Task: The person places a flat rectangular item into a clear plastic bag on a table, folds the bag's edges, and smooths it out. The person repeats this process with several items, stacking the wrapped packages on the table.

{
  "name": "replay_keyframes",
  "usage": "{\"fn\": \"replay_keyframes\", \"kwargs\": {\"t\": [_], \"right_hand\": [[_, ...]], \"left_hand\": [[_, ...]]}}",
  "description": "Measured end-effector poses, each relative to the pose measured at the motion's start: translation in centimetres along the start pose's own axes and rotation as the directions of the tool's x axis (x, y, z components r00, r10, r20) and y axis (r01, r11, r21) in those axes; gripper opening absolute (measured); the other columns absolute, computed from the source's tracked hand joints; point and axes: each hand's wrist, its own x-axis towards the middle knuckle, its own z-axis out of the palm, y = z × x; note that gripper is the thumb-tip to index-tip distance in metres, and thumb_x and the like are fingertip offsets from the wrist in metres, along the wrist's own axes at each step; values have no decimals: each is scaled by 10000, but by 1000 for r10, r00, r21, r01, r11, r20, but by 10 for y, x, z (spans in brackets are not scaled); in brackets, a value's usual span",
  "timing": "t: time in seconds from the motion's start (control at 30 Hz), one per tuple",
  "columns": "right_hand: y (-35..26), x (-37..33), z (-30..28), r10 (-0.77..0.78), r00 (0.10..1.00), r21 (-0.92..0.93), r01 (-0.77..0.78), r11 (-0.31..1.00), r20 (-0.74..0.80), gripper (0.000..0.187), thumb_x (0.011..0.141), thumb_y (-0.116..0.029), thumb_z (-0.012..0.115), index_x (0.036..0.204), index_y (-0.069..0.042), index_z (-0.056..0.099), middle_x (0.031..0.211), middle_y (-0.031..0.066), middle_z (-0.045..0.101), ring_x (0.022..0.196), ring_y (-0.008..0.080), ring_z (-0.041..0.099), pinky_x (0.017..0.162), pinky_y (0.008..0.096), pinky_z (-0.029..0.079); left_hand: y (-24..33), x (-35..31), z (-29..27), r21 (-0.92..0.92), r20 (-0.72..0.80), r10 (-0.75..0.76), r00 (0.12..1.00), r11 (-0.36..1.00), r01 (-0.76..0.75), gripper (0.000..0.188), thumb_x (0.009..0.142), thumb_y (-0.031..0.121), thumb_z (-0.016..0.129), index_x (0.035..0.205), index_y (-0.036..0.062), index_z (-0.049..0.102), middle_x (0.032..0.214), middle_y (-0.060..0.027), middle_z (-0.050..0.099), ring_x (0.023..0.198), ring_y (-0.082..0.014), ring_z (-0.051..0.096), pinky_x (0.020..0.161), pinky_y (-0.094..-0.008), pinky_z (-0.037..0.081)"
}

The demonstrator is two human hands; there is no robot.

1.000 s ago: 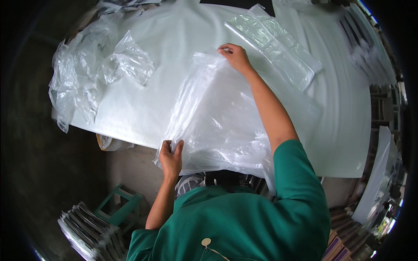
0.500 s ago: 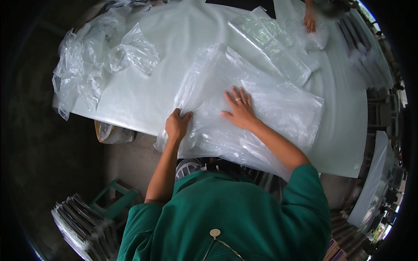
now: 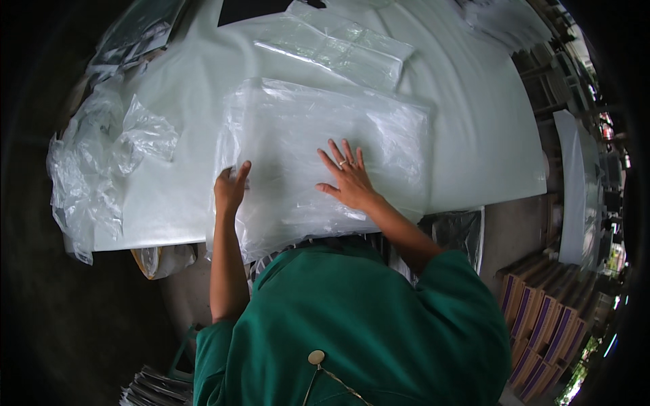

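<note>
Large clear plastic bags (image 3: 291, 115) lie spread flat in front of me, their near edge hanging over the table's front. At their left edge is my left hand (image 3: 229, 193), thumb raised and fingers curled round the loose plastic margin. My right hand (image 3: 351, 181), wearing a ring, rests palm down on the middle of the plastic with its fingers spread. Just beyond lies a folded clear plastic sheet (image 3: 338, 44). How many layers are under my hands I cannot tell.
A crumpled heap of clear plastic (image 3: 88, 176) sits on the left end of the pale-covered table (image 3: 474, 149). Below it stands a plastic-lined container (image 3: 159, 260). Stacked brown cartons (image 3: 542, 325) are at the lower right. A dark plastic-wrapped item (image 3: 460, 233) leans under the table's front.
The plastic bags now lie straighter and flatter along the table's front. My left hand has slid along with their left edge; my right hand stays spread on top. The view has turned.
</note>
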Motion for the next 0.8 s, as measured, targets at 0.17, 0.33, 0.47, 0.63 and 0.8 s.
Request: {"fn": "replay_keyframes", "kwargs": {"t": [0.17,0.33,0.47,0.63,0.8], "right_hand": [[14,-11,16,33,999,-31,-32,999,11,753,805,-622,420,1399,-194,242,1478,80,107,1361,307,37,1074,524,0],[14,-17,10,105,994,-45,-104,994,25,759,794,-609,456,1398,-199,248,1481,72,102,1363,304,27,1074,519,-10],[7,-15,6,127,992,-68,-125,990,14,736,790,-552,516,1387,-195,278,1467,90,159,1353,320,90,1066,533,34],[107,-33,3,297,927,-150,-335,930,-231,666,813,-501,513,1371,-196,314,1419,102,289,1319,338,202,1033,565,127],[181,-50,-24,742,654,-273,-748,605,-149,609,873,-481,425,1399,-240,235,1467,62,177,1340,316,162,1037,567,131]], "left_hand": [[-24,35,8,136,-393,99,914,989,-49,380,742,306,687,952,4,590,698,-98,568,619,-227,539,582,-353,430],[15,-3,12,444,-587,605,538,796,-411,397,703,144,709,1053,68,537,1056,-171,512,996,-348,467,860,-418,372],[6,-71,43,668,46,524,850,617,-417,755,806,627,419,1379,153,287,1447,-161,167,1342,-371,69,1071,-521,70],[-45,-68,31,719,57,397,916,620,-314,789,808,670,339,1416,194,179,1478,-107,90,1362,-309,33,1080,-501,14],[-46,-64,20,661,177,331,927,657,-361,803,802,676,346,1421,202,154,1484,-107,39,1363,-314,-21,1078,-508,-21]]}}
